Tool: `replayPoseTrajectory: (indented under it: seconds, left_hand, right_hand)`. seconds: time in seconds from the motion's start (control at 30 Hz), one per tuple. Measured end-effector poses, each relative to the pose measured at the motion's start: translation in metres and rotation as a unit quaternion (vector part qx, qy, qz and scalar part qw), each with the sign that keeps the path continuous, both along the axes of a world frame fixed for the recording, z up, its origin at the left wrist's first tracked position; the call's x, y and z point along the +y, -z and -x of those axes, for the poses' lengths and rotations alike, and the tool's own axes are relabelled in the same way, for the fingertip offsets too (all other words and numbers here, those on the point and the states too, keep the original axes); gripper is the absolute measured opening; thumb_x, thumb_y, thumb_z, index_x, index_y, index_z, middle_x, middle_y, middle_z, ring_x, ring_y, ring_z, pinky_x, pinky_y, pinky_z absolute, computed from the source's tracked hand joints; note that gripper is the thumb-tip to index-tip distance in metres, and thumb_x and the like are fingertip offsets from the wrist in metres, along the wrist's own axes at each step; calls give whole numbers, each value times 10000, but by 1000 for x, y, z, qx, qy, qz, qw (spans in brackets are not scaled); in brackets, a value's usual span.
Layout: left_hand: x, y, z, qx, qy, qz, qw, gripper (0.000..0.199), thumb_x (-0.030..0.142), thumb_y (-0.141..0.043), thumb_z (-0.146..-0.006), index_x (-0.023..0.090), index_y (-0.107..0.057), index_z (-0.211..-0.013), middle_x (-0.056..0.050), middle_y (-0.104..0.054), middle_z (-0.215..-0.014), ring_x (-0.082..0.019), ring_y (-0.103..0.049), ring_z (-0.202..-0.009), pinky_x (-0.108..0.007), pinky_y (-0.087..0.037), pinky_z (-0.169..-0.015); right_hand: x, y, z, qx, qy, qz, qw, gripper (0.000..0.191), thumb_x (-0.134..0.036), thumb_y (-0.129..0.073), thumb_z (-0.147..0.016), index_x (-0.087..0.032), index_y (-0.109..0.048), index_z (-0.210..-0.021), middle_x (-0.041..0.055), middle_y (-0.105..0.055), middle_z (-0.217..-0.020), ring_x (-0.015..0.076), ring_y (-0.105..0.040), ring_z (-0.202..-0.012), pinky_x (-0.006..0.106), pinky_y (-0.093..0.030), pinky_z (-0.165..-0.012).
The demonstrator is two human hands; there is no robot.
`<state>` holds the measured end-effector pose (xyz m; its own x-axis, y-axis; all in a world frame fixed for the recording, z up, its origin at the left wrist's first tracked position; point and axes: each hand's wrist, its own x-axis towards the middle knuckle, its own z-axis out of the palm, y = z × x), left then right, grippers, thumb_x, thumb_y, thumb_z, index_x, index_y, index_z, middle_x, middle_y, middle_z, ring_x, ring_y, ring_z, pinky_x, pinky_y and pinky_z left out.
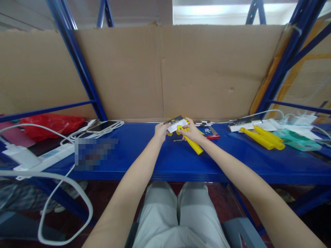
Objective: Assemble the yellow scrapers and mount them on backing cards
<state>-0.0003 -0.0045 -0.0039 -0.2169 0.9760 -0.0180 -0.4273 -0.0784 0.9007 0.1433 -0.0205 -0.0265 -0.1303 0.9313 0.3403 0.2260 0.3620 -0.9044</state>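
Near the back middle of the blue table, my left hand point(162, 131) grips the left end of a black and white card point(177, 124), held tilted above the surface. My right hand point(191, 131) is closed at the card's right side, its fingers on the upper end of a yellow tube-like piece point(194, 145) that slants down to the right. A thin metal rod point(178, 140) shows just below the hands. Behind the right wrist lies a dark blue and red packet point(210, 132), with thin black and white items further back.
More yellow pieces point(263, 137), black and white cards point(241, 124) and a green plastic bag point(297, 139) lie at the right. On the left are a white power strip point(51, 156), cables, a phone point(102, 126) and a red bag point(51, 124). Cardboard point(160, 72) walls the back.
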Motion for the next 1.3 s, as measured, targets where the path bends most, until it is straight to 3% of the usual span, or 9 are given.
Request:
replayPoseTrajectory:
  seconds: [0.2, 0.43, 0.7, 1.07, 1.3]
  left_hand:
    - [-1, -1, 2, 23, -2, 12, 1000, 272, -57, -586, -713, 132, -643, -899, -30, -677, -697, -128, -662, -595, -282, -552, -668]
    - [-1, 0, 0, 41, 3, 20, 999, 269, -58, -580, -716, 126, -661, -895, -42, -671, -687, -141, -664, -605, -287, -547, -650]
    - [-4, -2, 0, 50, 9, 14, 999, 270, -63, -564, -718, 125, -647, -893, -19, -644, -639, -125, -645, -570, -277, -540, -646]
    - [-4, -4, 0, 73, 59, 38, 995, 107, 46, -556, -768, 148, -587, -781, -37, -619, -592, -171, -633, -600, -334, -533, -649]
    - [-2, 0, 2, 106, 92, 30, 990, 145, 236, -673, -758, 175, -562, -828, -38, -616, -701, -151, -611, -627, -315, -532, -641]
  right_hand:
    - [-2, -2, -6, -153, 9, -99, 983, 449, -190, -593, -722, -227, -465, -1151, 36, -568, -1031, 15, -481, -413, 167, -426, -385]
    - [-1, -2, -11, -255, -8, -151, 955, 235, -142, -522, -776, -194, -593, -994, 16, -620, -887, 50, -495, -474, 211, -454, -520]
    - [1, -5, -13, -332, -7, -227, 915, 231, -101, -525, -787, -184, -691, -925, 78, -659, -940, 174, -605, -847, 336, -462, -816]
    - [-2, -7, -15, -342, -4, -208, 916, 263, -102, -521, -803, -211, -703, -959, 69, -660, -954, 169, -608, -842, 332, -482, -808]
    - [6, -11, -24, -368, 51, -197, 907, 297, -89, -514, -795, -191, -694, -1008, 94, -652, -996, 191, -624, -892, 325, -463, -856]
